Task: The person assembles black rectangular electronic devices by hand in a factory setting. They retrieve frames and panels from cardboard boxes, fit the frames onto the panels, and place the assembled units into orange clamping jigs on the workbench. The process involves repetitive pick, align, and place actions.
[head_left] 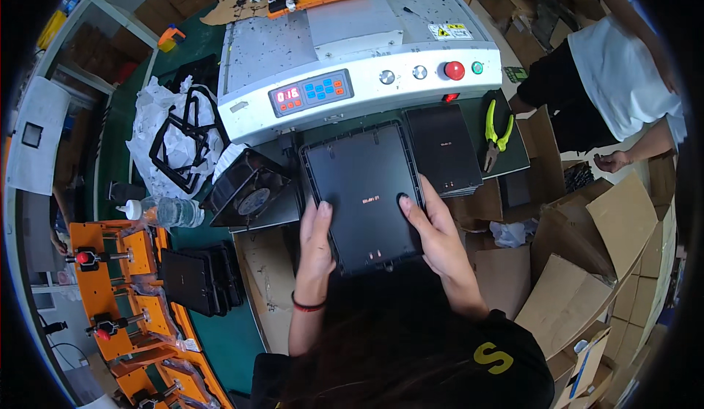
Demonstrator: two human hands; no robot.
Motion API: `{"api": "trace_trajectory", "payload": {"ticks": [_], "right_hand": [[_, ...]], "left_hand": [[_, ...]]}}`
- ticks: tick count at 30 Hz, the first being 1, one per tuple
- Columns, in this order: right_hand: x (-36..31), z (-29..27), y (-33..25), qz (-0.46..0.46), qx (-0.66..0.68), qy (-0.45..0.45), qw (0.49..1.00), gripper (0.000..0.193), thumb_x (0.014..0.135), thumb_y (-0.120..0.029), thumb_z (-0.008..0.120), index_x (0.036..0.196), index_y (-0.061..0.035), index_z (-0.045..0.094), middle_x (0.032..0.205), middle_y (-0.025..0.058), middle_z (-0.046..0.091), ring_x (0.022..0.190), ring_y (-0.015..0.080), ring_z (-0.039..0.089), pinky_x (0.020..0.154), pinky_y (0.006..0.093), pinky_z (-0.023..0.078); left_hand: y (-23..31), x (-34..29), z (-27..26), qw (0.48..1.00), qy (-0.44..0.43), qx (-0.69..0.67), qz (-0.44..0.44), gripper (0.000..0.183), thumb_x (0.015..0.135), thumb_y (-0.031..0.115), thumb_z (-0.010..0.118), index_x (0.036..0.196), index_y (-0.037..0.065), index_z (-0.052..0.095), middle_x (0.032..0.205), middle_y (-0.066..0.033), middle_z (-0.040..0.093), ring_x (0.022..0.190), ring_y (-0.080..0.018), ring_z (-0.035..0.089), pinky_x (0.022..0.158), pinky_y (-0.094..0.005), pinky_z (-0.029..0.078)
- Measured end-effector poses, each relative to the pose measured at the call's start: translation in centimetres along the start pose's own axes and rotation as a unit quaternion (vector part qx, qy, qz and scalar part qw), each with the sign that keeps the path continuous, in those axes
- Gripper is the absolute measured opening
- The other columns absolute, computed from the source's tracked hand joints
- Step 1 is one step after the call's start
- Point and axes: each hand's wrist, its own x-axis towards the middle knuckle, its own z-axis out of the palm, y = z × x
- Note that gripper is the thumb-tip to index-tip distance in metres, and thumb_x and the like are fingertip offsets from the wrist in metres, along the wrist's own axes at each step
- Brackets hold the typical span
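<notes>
Between my two hands I hold a black rectangular plastic panel [363,218], its flat face turned up. It has a raised rim and small copper-coloured marks. My left hand [317,237] grips the left edge, thumb on the face and the other fingers hidden beneath. On the opposite edge my right hand [434,229] is closed the same way, with its thumb on the face. Just beyond the panel's right side lies a stack of flat black panels [444,149]. A small black fan [253,193] stands to the left of the panel.
A white machine [359,90] with a lit display and knobs stands ahead. Yellow-green pliers [496,136] lie right. Left are black frames [189,138], a clear bottle [172,212], orange clamp fixtures [150,314] and stacked black panels [192,281]. Cardboard boxes [579,237] and another person [620,79] are at right.
</notes>
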Motion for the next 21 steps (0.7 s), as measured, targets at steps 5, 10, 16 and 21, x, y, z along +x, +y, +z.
{"api": "trace_trajectory", "payload": {"ticks": [5,10,16,21], "right_hand": [[0.7,1.2,0.4,-0.081,-0.085,0.01,0.993,0.036,0.094,-0.008,0.049,0.128,0.0041,0.044,0.113,0.0082,0.055,0.109,0.0132,0.048,0.095,0.0257,0.036],[2.5,2.3,0.8,-0.121,-0.113,-0.032,0.986,0.037,0.093,-0.007,0.05,0.127,0.006,0.045,0.123,0.0133,0.05,0.115,0.0178,0.047,0.099,0.028,0.033],[3.4,6.2,0.5,-0.146,-0.146,-0.067,0.976,0.036,0.093,-0.008,0.05,0.126,0.0064,0.045,0.121,0.0149,0.051,0.113,0.0202,0.048,0.099,0.0311,0.035],[3.9,11.0,0.7,-0.307,-0.256,-0.211,0.892,0.049,0.093,-0.011,0.047,0.136,0.0094,0.033,0.129,0.0256,0.045,0.118,0.0344,0.048,0.103,0.0395,0.032]], "left_hand": [[1.0,-0.8,1.9,0.979,0.087,0.13,0.129,0.036,0.098,0.01,0.043,0.131,-0.002,0.037,0.119,-0.0082,0.051,0.109,-0.0114,0.047,0.096,-0.0253,0.036],[1.2,-1.0,0.6,0.967,0.132,0.144,0.163,0.027,0.098,0.011,0.044,0.122,-0.001,0.046,0.113,-0.0072,0.056,0.103,-0.0107,0.051,0.092,-0.0254,0.04],[2.3,-4.5,-1.4,0.955,0.166,0.166,0.182,0.044,0.097,0.011,0.048,0.135,-0.005,0.033,0.125,-0.0109,0.049,0.115,-0.0132,0.045,0.1,-0.0289,0.035],[3.2,-9.3,-2.7,0.922,0.283,0.043,0.261,0.045,0.098,0.018,0.047,0.136,-0.001,0.032,0.129,-0.0104,0.048,0.117,-0.0161,0.046,0.099,-0.0323,0.038]]}}
